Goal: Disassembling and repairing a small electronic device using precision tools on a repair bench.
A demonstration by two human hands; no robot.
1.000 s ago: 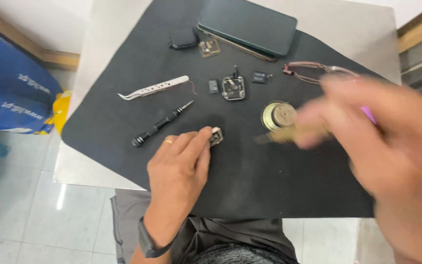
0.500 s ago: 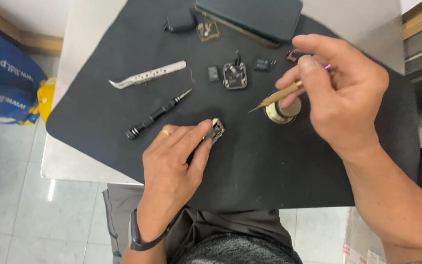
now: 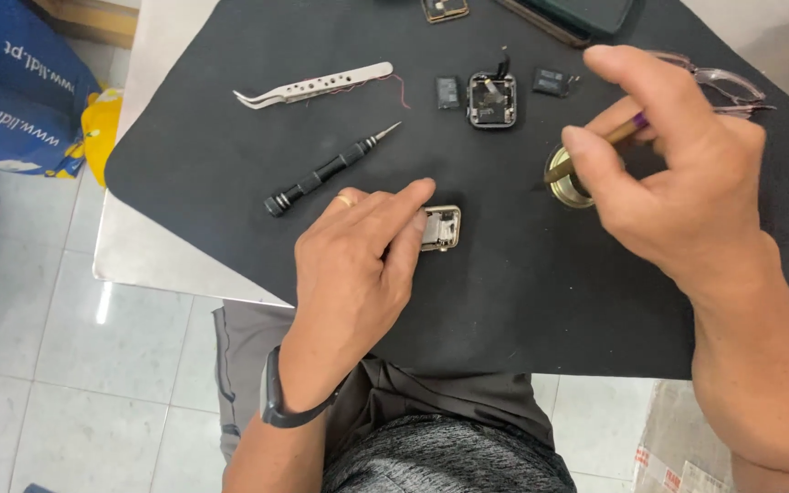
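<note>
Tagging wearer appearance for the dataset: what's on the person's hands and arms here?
Both forearms are bare, no sleeves and no gloves. The left hand has a thin gold-coloured ring on one finger and a slim black band around the wrist. The right hand shows no ring, watch or band in the head view.

Watch case (image 3: pixel 441 227): small, rectangular, silver metal frame, rounded corners; lies flat on black mat near the front edge; left side covered by fingertips pinning it down; open face up, inner parts too small to tell
Brush (image 3: pixel 595 148): thin, tan wooden handle with purple band; tilted, tip pointing down-left into the tin; upper end hidden in the fingers
Tin (image 3: pixel 566 179): small, round, brass-coloured, open; upright on mat, right of the case, apart from it; partly hidden by thumb
</note>
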